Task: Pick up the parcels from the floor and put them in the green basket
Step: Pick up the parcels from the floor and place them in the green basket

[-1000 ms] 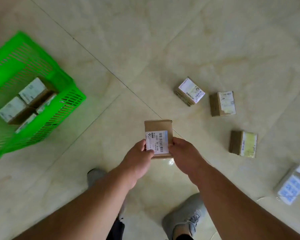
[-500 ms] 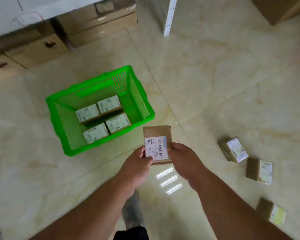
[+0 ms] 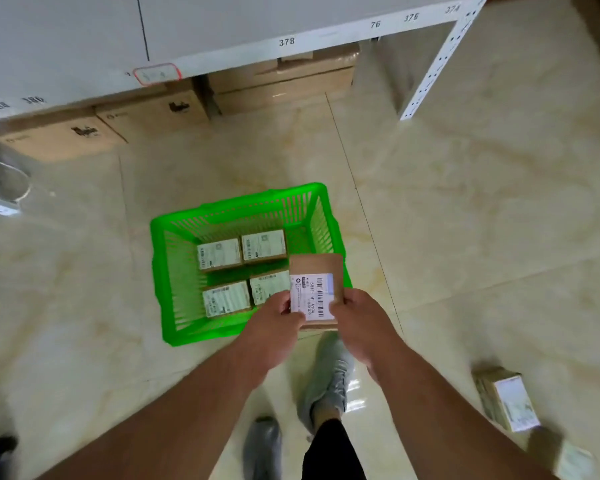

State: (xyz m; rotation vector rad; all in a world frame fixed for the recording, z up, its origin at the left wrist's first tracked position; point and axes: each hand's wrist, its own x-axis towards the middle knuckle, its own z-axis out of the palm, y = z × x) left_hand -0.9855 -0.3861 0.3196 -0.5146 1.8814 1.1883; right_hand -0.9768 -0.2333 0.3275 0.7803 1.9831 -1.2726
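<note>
I hold a small brown parcel [image 3: 321,270] with a white barcode label between both hands, above the near right corner of the green basket [image 3: 160,271]. My left hand [image 3: 274,327] grips its left edge and my right hand [image 3: 364,323] its right edge. Several labelled parcels [image 3: 219,253] lie flat inside the basket in two rows. Another parcel [image 3: 506,400] rests on the floor at the lower right, and a blurred one [image 3: 574,462] sits at the bottom right edge.
A white metal shelf [image 3: 222,29] with number tags spans the top, its post [image 3: 433,64] standing right of the basket. Large cardboard boxes [image 3: 146,116] sit under the shelf. My grey shoes [image 3: 328,379] stand on the tiled floor just behind the basket.
My view has swung left and forward: the basket now sits directly in front of me. My hands carried the parcel over its near right corner, and most floor parcels slid out of sight.
</note>
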